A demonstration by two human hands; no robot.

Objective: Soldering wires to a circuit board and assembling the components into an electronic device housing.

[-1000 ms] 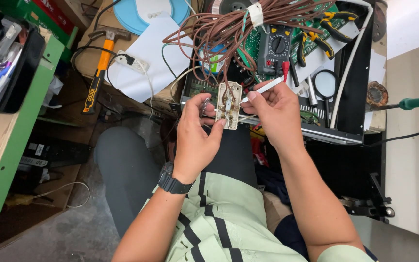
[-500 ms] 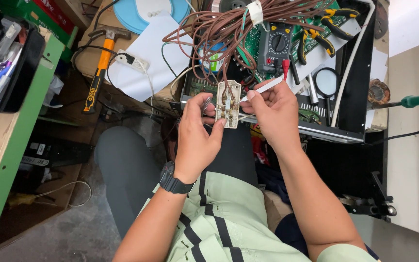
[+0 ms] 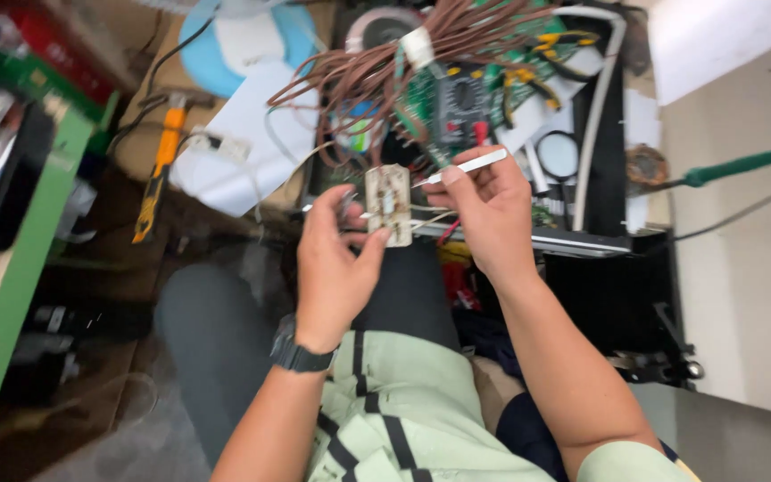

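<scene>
My left hand point(image 3: 336, 259) pinches a small beige rectangular part point(image 3: 389, 203) with metal contacts, held upright above my lap. My right hand point(image 3: 490, 210) grips a thin white tool point(image 3: 468, 164), and its tip points left at the top of the beige part. A black watch point(image 3: 301, 354) sits on my left wrist. A bundle of brown wires point(image 3: 385, 62) fans out just above both hands.
Behind the hands lie a green circuit board point(image 3: 421, 89), a black multimeter point(image 3: 461, 112), a magnifying glass point(image 3: 559, 153) and yellow-handled pliers point(image 3: 546, 45). An orange-handled tool point(image 3: 155, 174) and white paper point(image 3: 234, 143) lie left. A green shelf edge point(image 3: 24, 241) runs along the left.
The view has shifted and blurred a little. Both hands keep the same hold on the beige part and white tool, with only slight movement.
</scene>
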